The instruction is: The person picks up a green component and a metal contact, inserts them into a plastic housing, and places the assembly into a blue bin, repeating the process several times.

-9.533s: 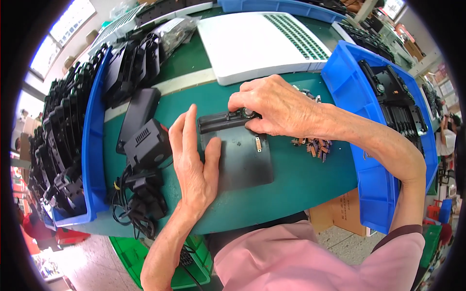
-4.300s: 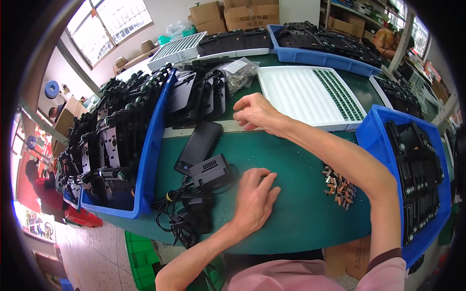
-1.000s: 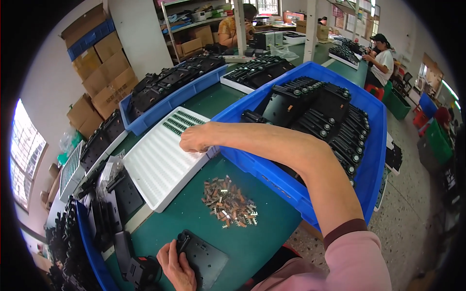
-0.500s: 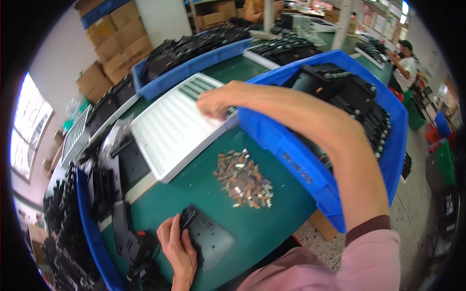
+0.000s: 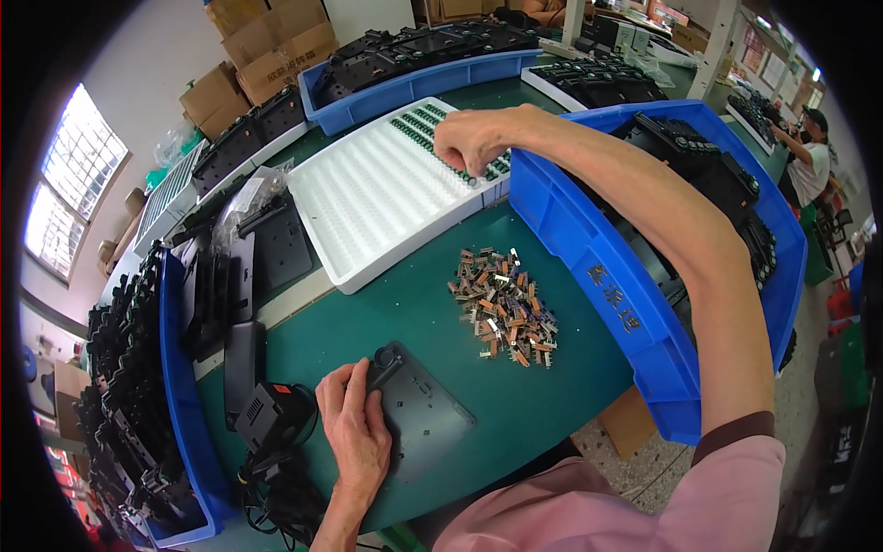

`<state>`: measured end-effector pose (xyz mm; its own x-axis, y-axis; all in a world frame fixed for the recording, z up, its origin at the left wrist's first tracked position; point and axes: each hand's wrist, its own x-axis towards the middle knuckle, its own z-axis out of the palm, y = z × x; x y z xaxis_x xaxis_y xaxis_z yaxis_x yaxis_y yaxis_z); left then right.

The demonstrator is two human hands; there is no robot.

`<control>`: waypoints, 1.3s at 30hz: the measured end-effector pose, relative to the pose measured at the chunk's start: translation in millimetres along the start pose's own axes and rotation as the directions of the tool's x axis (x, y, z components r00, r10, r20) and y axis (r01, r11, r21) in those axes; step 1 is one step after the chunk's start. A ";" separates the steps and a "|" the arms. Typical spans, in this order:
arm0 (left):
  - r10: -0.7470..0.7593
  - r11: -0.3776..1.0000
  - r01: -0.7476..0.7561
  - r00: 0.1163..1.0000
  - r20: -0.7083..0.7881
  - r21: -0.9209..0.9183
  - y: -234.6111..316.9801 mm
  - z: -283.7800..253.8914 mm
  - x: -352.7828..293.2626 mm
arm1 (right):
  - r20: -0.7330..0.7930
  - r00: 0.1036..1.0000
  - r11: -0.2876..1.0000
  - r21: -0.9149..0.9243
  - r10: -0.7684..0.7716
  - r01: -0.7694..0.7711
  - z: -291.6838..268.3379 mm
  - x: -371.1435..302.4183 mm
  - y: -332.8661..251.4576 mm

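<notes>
Head view: your left hand [image 5: 355, 431] grips the black plate [image 5: 428, 414] just right of it, your right hand [image 5: 478, 138], pinched narrow, contents unclear, hangs over the white tray's [image 5: 354, 189] green parts [image 5: 414, 134], which careless dragging could scatter.

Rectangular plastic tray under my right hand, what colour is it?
The rectangular plastic tray is white, best seen in the head view.

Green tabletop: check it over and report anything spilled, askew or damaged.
Nothing looks clearly damaged. The one untidy spot is the jumbled heap of small brown-and-metal parts, lying loose on the green tabletop with no container visible, while the white tray holds small green pieces in rows. It may be deliberate; I can't tell.
</notes>
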<state>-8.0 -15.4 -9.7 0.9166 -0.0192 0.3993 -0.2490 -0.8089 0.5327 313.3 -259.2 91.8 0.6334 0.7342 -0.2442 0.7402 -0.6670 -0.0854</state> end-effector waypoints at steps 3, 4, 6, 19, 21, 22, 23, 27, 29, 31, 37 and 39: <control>0.005 1.000 -0.005 1.000 -0.016 0.004 -0.3 -0.4 1.5 | -0.116 0.989 0.995 0.014 -0.092 0.094 -0.4 -9.8 -4.8; 0.022 1.000 -0.022 1.000 -0.014 0.000 -0.3 -0.4 2.4 | -0.179 0.981 0.989 0.119 -0.070 0.092 1.4 -20.1 -17.7; 0.013 1.000 -0.014 1.000 -0.012 -0.016 1.0 3.0 6.4 | -0.223 0.972 0.966 0.228 -0.069 0.120 9.1 -35.0 -45.6; 0.017 1.000 -0.018 0.999 -0.043 -0.011 -3.7 1.2 0.0 | -0.047 0.987 0.443 0.889 -0.154 0.112 85.1 -35.5 -180.6; 0.016 1.000 -0.017 0.998 -0.058 -0.018 -4.8 2.7 -0.3 | -0.078 0.987 0.454 0.881 -0.140 0.134 88.2 -34.9 -182.3; 0.015 1.000 -0.016 0.999 -0.051 -0.010 -4.3 1.6 -0.2 | -0.115 0.986 0.462 0.872 -0.124 0.160 88.4 -35.1 -183.3; 0.015 1.000 -0.015 0.999 -0.043 -0.003 -3.8 0.8 -0.3 | -0.110 0.985 0.464 0.871 -0.131 0.158 88.9 -36.1 -184.0; 0.013 1.000 -0.013 0.999 -0.047 -0.013 -3.9 1.5 -0.2 | -0.127 0.987 0.600 0.784 -0.094 0.158 89.0 -40.8 -183.8; 0.002 1.000 -0.003 0.998 -0.061 -0.017 -4.6 2.6 -0.2 | -0.144 0.986 0.617 0.770 -0.079 0.162 89.5 -41.4 -182.9; 0.007 1.000 -0.008 0.998 -0.065 -0.019 -5.5 2.9 -0.3 | -0.233 0.967 0.704 0.669 -0.105 0.237 89.7 -42.5 -181.6; 0.018 1.000 -0.019 0.998 -0.068 -0.015 -4.5 2.8 0.0 | -0.348 0.912 0.800 0.473 -0.217 0.370 92.0 -48.4 -182.7; 0.017 1.000 -0.018 0.998 -0.067 -0.015 -3.5 2.2 0.3 | -0.355 0.918 0.800 0.493 -0.174 0.342 95.4 -48.8 -186.0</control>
<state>-6.2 -13.8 -13.1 0.8891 0.0060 0.4576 -0.2705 -0.7996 0.5362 123.3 -183.0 27.5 0.5332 0.8353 0.1337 0.6976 -0.3448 -0.6281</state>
